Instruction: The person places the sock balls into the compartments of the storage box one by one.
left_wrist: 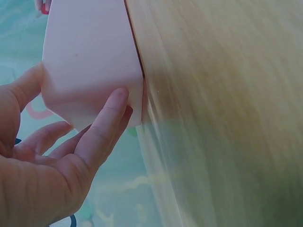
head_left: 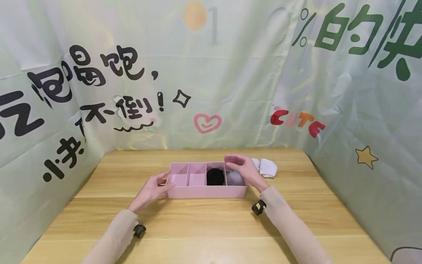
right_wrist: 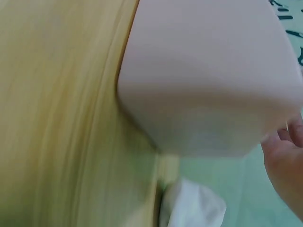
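Note:
A pink box [head_left: 207,192] with side-by-side compartments sits on the wooden table. The two left compartments hold nothing; a black fuzzy bundle [head_left: 215,177] fills the third, and a grey rounded bundle [head_left: 234,178] the rightmost. My left hand [head_left: 152,190] holds the box's left end, with digits on its front face and end wall, as the left wrist view also shows. Above the rightmost compartment is my right hand [head_left: 244,169], its fingers spread loosely over the grey bundle. Whether they touch that bundle is hidden. The right wrist view catches only part of this hand [right_wrist: 286,163] beside the box's rim.
White folded cloth pieces [head_left: 268,168] lie on the table behind and right of the box, partly covered by my right hand. Printed fabric [head_left: 244,84] hangs around the back and sides of the wooden table [head_left: 197,227].

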Demonstrator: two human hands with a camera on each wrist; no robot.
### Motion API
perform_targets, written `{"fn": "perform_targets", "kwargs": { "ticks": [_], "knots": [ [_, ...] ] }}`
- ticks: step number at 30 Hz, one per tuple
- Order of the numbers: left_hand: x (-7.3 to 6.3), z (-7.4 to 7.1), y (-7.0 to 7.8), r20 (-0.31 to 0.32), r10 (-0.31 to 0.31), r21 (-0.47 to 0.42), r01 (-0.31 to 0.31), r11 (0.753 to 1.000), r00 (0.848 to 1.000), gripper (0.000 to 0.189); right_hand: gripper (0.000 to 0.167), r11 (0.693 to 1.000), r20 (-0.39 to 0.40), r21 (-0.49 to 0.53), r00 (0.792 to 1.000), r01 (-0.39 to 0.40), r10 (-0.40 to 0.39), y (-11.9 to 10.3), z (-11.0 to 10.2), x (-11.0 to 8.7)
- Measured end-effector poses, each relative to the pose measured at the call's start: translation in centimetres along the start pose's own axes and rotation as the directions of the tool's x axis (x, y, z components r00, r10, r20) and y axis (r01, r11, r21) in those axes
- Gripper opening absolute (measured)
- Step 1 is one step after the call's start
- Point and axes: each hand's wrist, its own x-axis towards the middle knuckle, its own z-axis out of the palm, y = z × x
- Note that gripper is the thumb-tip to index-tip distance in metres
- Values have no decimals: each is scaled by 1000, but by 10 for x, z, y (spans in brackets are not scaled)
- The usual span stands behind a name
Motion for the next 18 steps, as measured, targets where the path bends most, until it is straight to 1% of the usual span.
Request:
{"fn": "perform_targets", "kwargs": {
  "ticks": [4,8,11,15,18],
  "knots": [
    [0,-1,2,-4,4,11,-4,1000,1000,71,43,1000,-17,-8,1000,-16,16,1,-17,-5],
    [0,-2,4,3,5,16,-5,1000,1000,71,45,1000,-26,14,999,-24,24,4,-32,-9],
    [0,-3,5,-7,1,1,-1,1000,1000,71,46,999,-44,7,998,-34,34,7,-41,-11],
    [-1,-3,4,8,10,-6,-10,1000,1000,73,46,998,-58,-7,997,-55,54,11,-54,-17],
    [-1,-1,3,12,9,0,-9,1000,1000,73,46,999,-75,-4,996,-51,51,14,-67,-21]
  ]
}}
